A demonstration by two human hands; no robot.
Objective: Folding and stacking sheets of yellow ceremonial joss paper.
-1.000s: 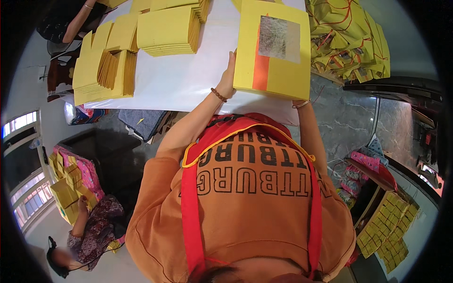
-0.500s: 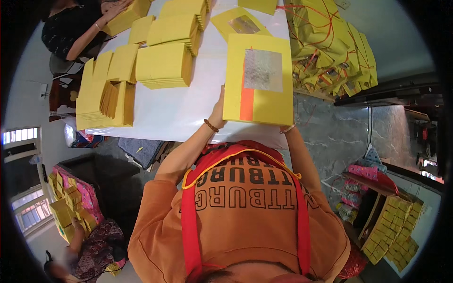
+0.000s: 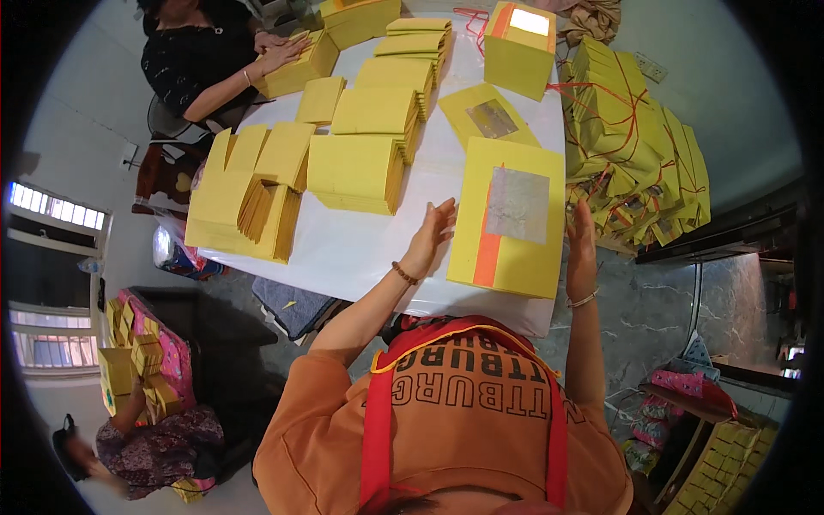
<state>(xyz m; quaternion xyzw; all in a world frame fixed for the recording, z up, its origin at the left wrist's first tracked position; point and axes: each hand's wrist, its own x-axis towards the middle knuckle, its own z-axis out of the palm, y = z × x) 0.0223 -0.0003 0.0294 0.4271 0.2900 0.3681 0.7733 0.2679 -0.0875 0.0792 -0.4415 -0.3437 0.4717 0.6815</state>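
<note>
Now that I am letting go, the yellow paper stack (image 3: 511, 219) is resting by the table's (image 3: 343, 240) near right corner.
My left hand (image 3: 427, 245) is hovering just beside its left side, fingers slightly apart and curling; my right hand (image 3: 582, 253) is standing just off its right side, fingers extending nearly together. Neither is gripping anything. Moments ago I was holding both sides, so the tabletop is apparently carrying the weight now. Its flat rectangular top is showing a dull silver square (image 3: 518, 206) over an orange strip (image 3: 487, 260). Beyond, a loose yellow sheet (image 3: 491, 118) is lying askew, while folded bundles (image 3: 352, 172) are showing layered edges.
</note>
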